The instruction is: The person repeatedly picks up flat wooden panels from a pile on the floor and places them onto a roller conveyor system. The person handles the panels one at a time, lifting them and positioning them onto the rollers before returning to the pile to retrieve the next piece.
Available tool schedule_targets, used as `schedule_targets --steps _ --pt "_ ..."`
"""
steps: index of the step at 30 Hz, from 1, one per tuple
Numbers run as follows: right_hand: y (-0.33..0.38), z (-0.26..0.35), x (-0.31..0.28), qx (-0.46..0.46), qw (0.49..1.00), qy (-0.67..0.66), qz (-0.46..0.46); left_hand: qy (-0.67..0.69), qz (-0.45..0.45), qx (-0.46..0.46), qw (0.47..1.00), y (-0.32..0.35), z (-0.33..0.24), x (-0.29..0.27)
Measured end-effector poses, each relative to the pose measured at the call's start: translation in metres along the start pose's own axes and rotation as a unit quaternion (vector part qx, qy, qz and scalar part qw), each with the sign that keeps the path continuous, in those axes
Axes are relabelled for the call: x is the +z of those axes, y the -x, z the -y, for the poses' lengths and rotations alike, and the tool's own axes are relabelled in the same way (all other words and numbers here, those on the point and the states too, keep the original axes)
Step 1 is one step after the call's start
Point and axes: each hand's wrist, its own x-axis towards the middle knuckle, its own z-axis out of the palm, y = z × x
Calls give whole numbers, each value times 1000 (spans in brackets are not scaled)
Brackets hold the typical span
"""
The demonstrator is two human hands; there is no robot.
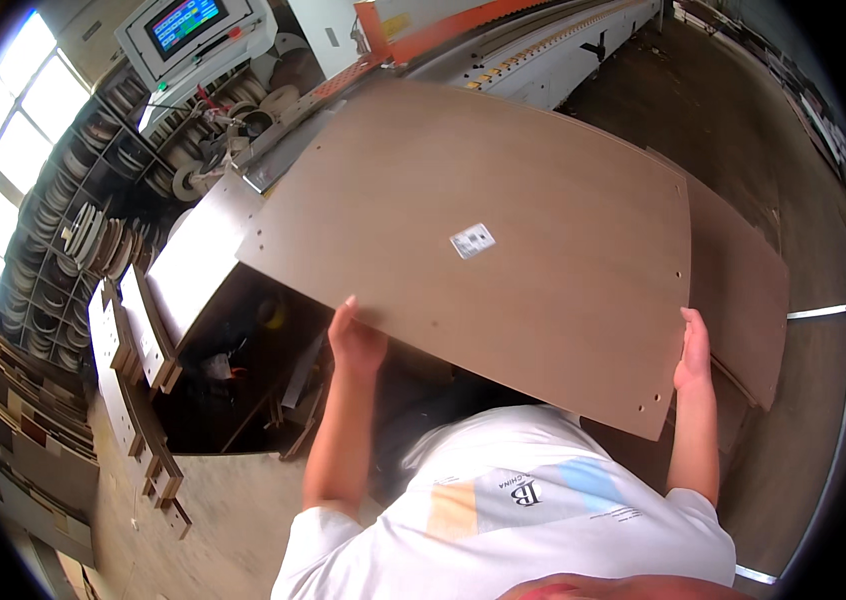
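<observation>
A large flat brown panel [543,170] spreads out in front of me, with small drilled holes near its corners and a white printed label [473,240] at its middle. My left hand [356,342] grips the panel's near edge, thumb up by the edge and the other fingers hidden underneath. On the right, my right hand [693,352] is closed on the side edge near the front right corner, its thumb pointing up and its other fingers partly hidden. The panel's far left part reaches to the machine's metal bed [288,150].
An orange and white machine [443,30] with a screen panel [188,30] stands ahead. Rolls of edging strip [103,240] fill a rack at left. Stacked boards [148,340] stand left of the panel. More brown panels [743,270] lie to the right, beside a white floor line [828,480].
</observation>
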Motion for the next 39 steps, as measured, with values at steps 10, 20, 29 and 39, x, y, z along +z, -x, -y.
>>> schedule_targets --steps 10,20,29,39 --pt "61 -20 82 -35 992 15 117 -177 -62 20 982 78 27 50" --pt "98 -64 123 -30 941 204 268 -243 -197 198 929 117 -5 66" --pt "83 -68 125 -58 947 200 244 -251 -182 195 931 100 -8 57" --pt "29 -40 114 -87 959 179 203 -265 -162 169 935 51 27 77"
